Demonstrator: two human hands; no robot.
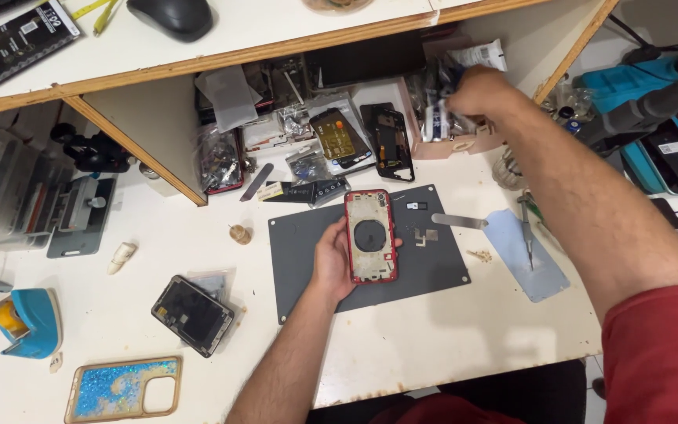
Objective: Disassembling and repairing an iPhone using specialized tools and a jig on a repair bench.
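My left hand (333, 261) holds a red phone housing (370, 235), opened up with its round coil showing, over a dark grey work mat (433, 271). My right hand (476, 93) reaches far back into a pink box (457, 145) stuffed with small plastic bags; its fingers are blurred among the bags, and what they grip cannot be made out. A thin metal pry tool (458, 221) and small loose parts (425, 235) lie on the mat to the right of the housing.
Tweezers (527, 228) rest on a light blue pad (523, 259) at right. A detached phone screen (192, 314), a glitter case (123, 388) and a blue tape dispenser (29, 322) lie at left. Phone frames and bagged parts crowd the space under the shelf (198, 59).
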